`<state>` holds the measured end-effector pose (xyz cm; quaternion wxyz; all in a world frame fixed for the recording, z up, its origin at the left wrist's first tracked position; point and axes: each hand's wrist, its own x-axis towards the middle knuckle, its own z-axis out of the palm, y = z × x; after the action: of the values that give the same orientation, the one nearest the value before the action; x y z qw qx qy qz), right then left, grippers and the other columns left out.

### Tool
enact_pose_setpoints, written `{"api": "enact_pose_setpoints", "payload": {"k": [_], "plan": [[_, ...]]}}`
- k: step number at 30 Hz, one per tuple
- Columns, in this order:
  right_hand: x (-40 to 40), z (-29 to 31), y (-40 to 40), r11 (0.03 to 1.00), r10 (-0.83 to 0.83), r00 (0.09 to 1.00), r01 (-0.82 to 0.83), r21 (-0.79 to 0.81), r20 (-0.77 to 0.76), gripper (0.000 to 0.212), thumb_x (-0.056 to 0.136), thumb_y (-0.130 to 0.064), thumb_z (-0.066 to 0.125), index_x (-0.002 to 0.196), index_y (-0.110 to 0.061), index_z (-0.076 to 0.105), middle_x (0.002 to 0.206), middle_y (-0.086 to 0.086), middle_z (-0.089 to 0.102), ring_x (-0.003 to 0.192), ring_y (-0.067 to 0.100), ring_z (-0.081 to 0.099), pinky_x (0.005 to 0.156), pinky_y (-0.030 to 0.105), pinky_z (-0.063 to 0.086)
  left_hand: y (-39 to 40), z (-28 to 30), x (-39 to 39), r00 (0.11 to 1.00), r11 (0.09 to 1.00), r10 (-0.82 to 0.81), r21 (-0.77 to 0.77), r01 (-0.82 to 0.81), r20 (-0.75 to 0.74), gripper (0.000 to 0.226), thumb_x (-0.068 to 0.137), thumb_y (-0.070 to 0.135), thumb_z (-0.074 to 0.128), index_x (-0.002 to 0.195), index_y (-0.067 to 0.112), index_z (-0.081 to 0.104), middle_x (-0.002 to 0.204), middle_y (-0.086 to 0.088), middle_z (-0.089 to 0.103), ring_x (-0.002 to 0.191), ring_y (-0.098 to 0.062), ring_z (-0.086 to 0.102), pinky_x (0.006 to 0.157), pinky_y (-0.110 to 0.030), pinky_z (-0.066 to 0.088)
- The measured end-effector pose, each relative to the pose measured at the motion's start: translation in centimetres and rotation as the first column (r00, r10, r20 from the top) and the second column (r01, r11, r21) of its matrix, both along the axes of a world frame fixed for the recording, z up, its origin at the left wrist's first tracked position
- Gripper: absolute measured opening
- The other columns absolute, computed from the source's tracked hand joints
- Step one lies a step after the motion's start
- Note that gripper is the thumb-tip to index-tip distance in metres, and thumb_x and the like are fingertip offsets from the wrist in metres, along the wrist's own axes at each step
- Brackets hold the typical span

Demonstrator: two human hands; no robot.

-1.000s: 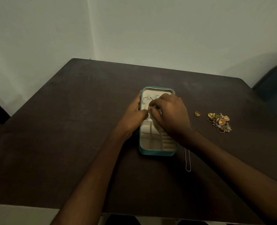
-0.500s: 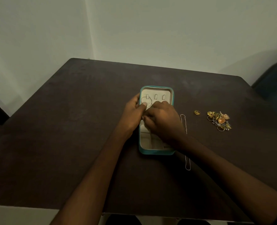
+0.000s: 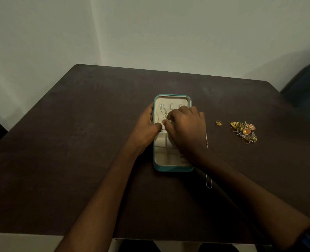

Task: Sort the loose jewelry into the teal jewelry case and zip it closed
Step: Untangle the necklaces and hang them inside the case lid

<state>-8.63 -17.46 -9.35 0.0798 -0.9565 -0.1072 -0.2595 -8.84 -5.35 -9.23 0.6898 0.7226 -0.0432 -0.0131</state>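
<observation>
The right hand pinches a thin silver necklace against the cream lining in the lid half of the open teal jewelry case. The left hand rests on the case's 9 o'clock wall, thumb beside the right fingertips; whether its grip clamps anything, I cannot tell. The case lies mid-desk. At its 3 o'clock lie a silver chain, a gold ring and a jewelry heap.

No legible text anywhere.
</observation>
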Motion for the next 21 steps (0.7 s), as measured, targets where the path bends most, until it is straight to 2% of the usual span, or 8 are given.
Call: {"api": "enact_pose_setpoints", "payload": {"k": [2,6,11,17,21], "plan": [[0.1,0.0,0.0,1.0,0.008,1.0,-0.008,0.0,0.0,0.019,0.086,-0.032,0.056,0.087,-0.016,0.066,0.09,0.005,0.066,0.091,0.028,0.055,0.074,0.039,0.038,0.0,0.0,0.0,1.0,1.0,0.009,-0.005,-0.009,0.0,0.066,0.08,-0.023,0.039,0.134,0.013,0.041,0.105,0.005,0.059,0.087,0.002,0.06,0.064,-0.011,0.052],[0.0,0.0,-0.1,0.999,0.042,0.999,-0.042,0.008,0.01,0.017,0.085,-0.031,0.059,0.086,-0.016,0.067,0.087,0.004,0.066,0.087,0.028,0.056,0.073,0.038,0.038,-0.1,0.1,0.1,0.999,0.999,0.02,-0.037,-0.021,-0.028,0.061,0.083,-0.018,0.038,0.135,0.013,0.041,0.114,0.0,0.059,0.094,-0.006,0.061,0.065,-0.013,0.054],[-0.1,-0.2,0.0,1.0,-0.001,0.999,0.001,-0.012,0.034,0.018,0.081,-0.034,0.064,0.08,-0.016,0.066,0.081,0.004,0.066,0.082,0.029,0.057,0.069,0.037,0.038,-0.2,-0.2,0.4,0.997,0.991,0.039,-0.126,-0.046,-0.059,0.05,0.089,-0.009,0.036,0.133,0.011,0.046,0.116,-0.005,0.062,0.095,-0.007,0.063,0.07,-0.016,0.054],[-0.4,0.4,0.5,0.999,0.007,0.998,-0.005,-0.037,0.057,0.022,0.083,-0.029,0.053,0.07,-0.014,0.063,0.07,0.004,0.064,0.072,0.027,0.055,0.064,0.033,0.028,-0.5,-0.8,0.5,0.991,0.989,0.13,-0.076,-0.13,-0.009,0.033,0.096,0.01,0.049,0.129,0.007,0.049,0.115,-0.005,0.064,0.097,-0.007,0.064,0.079,-0.018,0.054],[-0.7,0.2,1.0,0.999,0.018,0.999,-0.016,-0.051,0.049,0.021,0.078,-0.028,0.056,0.062,-0.016,0.062,0.063,0.002,0.063,0.065,0.028,0.055,0.062,0.031,0.025,-0.6,-0.7,0.6,0.989,0.986,0.144,-0.081,-0.147,-0.034,0.031,0.095,0.006,0.049,0.125,0.007,0.049,0.111,-0.004,0.064,0.095,-0.009,0.064,0.083,-0.024,0.055]]}}
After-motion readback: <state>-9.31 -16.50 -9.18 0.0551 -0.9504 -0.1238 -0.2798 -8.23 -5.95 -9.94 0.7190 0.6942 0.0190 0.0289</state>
